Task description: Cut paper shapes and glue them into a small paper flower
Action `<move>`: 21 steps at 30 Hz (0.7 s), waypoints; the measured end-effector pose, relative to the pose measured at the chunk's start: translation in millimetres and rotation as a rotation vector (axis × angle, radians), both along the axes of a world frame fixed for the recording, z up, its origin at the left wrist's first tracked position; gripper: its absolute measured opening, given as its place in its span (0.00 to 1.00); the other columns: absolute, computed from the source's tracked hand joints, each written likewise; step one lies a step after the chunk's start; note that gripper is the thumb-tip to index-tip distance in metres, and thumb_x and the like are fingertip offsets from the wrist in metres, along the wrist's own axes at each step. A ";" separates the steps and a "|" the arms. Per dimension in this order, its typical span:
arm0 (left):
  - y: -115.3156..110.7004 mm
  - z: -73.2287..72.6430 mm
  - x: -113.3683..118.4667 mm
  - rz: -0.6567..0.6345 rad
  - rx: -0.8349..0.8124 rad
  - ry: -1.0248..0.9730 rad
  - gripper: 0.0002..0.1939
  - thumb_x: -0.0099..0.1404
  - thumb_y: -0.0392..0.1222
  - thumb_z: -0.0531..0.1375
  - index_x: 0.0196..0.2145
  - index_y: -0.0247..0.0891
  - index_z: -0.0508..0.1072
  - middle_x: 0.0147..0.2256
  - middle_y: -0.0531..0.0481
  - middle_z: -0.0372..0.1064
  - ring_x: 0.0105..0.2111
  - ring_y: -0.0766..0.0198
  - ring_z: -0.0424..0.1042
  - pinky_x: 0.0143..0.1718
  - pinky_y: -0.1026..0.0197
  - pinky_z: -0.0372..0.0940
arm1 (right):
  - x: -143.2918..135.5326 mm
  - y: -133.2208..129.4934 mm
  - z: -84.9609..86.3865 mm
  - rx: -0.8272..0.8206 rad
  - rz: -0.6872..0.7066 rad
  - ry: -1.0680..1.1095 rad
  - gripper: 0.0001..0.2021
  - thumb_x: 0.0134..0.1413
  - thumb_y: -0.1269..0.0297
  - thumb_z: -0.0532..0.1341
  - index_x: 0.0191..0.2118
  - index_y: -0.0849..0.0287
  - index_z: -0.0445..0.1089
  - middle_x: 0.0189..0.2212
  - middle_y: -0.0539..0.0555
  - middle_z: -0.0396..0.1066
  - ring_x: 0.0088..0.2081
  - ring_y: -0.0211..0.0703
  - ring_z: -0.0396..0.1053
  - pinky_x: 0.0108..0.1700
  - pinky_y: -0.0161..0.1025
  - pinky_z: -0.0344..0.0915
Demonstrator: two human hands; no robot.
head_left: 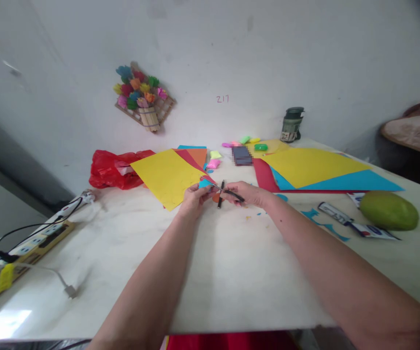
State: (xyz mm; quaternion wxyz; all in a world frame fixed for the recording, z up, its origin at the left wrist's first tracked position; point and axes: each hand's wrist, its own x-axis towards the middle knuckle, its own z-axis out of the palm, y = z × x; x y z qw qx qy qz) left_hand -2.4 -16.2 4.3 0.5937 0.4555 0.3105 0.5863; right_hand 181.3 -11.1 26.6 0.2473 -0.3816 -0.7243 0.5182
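Observation:
Near the middle of the table, my left hand (195, 196) pinches a small piece of blue paper (205, 183). My right hand (245, 192) is closed around the black handles of a pair of scissors (234, 195). The blades point left and meet the blue paper; whether they are cutting through it I cannot tell. A black pen (219, 201) lies on the table under the scissors, and a small orange piece (216, 197) shows beside it. A large yellow sheet (168, 177) lies just left of my left hand.
A red plastic bag (117, 169) and a power strip (38, 240) are on the left. Yellow sheets (315, 165) over blue and red ones lie right. Blue scraps (326, 224), tubes (336, 213) and a green fruit (388, 210) sit nearer; a bottle (292, 125) stands behind.

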 end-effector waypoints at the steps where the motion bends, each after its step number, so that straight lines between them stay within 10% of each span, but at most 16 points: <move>1: 0.0 0.0 -0.1 -0.002 -0.001 0.000 0.10 0.46 0.37 0.64 0.28 0.31 0.73 0.29 0.47 0.72 0.33 0.61 0.72 0.42 0.58 0.64 | 0.1 -0.1 0.3 -0.001 0.001 -0.003 0.14 0.41 0.54 0.60 0.27 0.61 0.61 0.16 0.45 0.58 0.16 0.29 0.53 0.16 0.30 0.47; 21: -2.7 2.4 -0.2 -0.020 -0.034 0.035 0.10 0.47 0.38 0.63 0.29 0.31 0.73 0.32 0.45 0.73 0.30 0.62 0.72 0.37 0.60 0.65 | 3.4 -1.8 3.3 -0.001 -0.016 0.049 0.15 0.45 0.52 0.57 0.29 0.61 0.63 0.19 0.49 0.65 0.16 0.31 0.59 0.14 0.29 0.46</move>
